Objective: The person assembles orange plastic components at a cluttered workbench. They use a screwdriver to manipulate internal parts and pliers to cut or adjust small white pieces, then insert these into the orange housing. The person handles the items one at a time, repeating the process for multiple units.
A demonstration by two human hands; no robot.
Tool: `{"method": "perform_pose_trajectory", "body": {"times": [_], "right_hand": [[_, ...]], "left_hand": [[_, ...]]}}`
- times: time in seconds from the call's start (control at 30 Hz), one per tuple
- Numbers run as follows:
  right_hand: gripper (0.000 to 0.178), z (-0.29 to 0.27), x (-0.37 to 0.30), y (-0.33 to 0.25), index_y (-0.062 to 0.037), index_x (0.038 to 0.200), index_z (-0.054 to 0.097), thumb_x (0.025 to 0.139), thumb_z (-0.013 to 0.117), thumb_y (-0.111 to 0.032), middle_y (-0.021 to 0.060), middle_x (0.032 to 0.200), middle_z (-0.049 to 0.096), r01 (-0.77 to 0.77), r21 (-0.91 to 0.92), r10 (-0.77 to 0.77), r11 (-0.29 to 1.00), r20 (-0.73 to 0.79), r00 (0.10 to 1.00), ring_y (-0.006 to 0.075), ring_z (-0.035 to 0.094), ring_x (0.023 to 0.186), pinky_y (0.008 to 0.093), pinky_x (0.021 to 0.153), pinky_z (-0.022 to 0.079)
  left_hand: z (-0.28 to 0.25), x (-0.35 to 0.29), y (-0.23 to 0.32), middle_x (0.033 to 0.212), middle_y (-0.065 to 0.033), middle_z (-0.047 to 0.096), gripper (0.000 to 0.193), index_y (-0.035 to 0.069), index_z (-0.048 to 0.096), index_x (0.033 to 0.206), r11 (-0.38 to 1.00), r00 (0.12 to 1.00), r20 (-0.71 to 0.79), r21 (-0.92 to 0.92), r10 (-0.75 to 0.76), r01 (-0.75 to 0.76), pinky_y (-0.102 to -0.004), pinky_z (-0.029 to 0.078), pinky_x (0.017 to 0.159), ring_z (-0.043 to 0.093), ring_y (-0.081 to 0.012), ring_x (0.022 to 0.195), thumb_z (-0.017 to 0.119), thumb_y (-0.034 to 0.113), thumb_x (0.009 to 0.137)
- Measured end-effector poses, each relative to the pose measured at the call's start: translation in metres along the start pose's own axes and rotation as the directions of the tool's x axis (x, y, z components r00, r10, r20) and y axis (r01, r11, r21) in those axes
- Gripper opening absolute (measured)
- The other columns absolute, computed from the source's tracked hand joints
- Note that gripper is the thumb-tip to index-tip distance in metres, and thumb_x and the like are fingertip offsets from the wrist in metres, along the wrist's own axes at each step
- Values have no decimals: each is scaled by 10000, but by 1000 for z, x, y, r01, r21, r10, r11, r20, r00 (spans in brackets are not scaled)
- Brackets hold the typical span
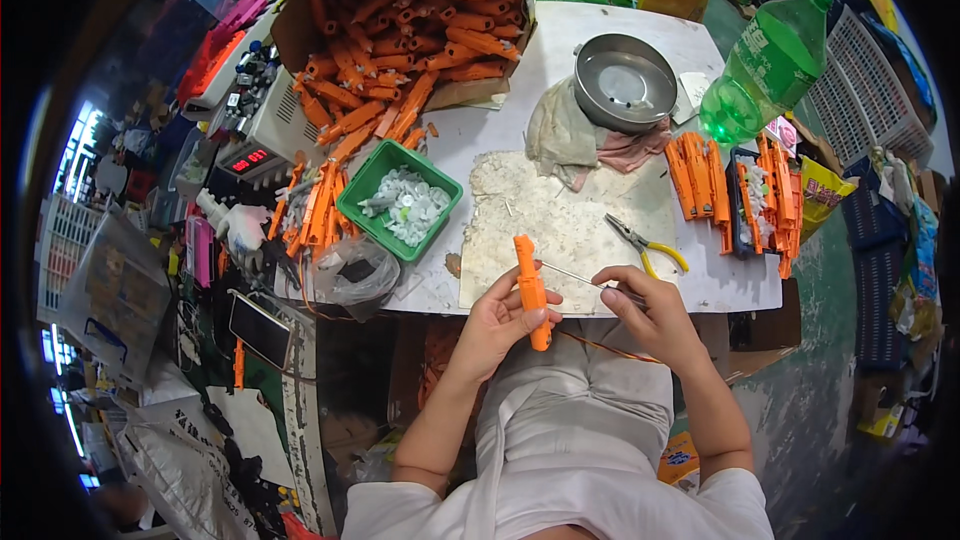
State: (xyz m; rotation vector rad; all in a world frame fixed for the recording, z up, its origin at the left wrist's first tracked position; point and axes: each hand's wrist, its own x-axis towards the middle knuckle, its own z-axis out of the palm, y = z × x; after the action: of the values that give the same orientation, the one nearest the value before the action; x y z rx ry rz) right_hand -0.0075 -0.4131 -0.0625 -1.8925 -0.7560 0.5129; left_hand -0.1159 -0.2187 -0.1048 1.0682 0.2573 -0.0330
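Note:
In my left hand (505, 320) an orange plastic part (528, 290), long and narrow, stands nearly upright, gripped between thumb and fingers. My right hand (645, 310) pinches a thin metal rod (568, 272), whose far end reaches the upper side of the orange part. Whether the rod has a handle is hidden by my fingers. Thin red and yellow wires (610, 348) run below my hands, over my lap. Beyond my right hand lie needle-nose pliers (650, 246) with yellow handles, on a worn, pale work mat (500, 210).
A green bin (347, 202) of small whitish plastic pieces stands left of the mat. Behind it, a carton (528, 0) overflows with orange parts. A metal bowl (625, 80) sits on rags (560, 130). At right are a green bottle (765, 65) and a row of orange parts (697, 180).

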Motion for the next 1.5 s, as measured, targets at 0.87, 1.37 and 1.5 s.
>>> {"method": "perform_pose_trajectory", "body": {"times": [0.87, 1.37, 1.5], "right_hand": [[273, -18, -2, 11, 12, 1069, 647, 924, 566, -205, -11, 795, 608, -184, 263, 150, 947, 143, 978, 44, 467, 703, 212, 645, 405], [284, -32, -2, 13, -5, 1093, 652, 929, 560, -217, -22, 783, 603, -281, 304, 190, 910, 298, 936, 46, 466, 714, 225, 662, 418], [270, -26, -2, 13, -12, 1099, 642, 929, 549, -200, 38, 802, 621, -214, 143, 199, 966, 112, 974, 93, 508, 741, 249, 690, 429]], "left_hand": [[-1, -5, 11, 917, -87, 624, 596, 7, 382, 1366, 983, 989, 100, 158, -106, 89, -254, 494, 731, 608, -130, 790, 650, 54, 835], [0, -6, 9, 898, -80, 615, 607, 9, 384, 1370, 972, 968, 152, 154, -200, 177, -253, 494, 748, 602, -128, 817, 652, 26, 825], [1, -4, 5, 864, -69, 604, 539, 8, 381, 1345, 973, 992, 113, 227, -60, 33, -264, 490, 717, 596, -136, 794, 612, 52, 861]]}}
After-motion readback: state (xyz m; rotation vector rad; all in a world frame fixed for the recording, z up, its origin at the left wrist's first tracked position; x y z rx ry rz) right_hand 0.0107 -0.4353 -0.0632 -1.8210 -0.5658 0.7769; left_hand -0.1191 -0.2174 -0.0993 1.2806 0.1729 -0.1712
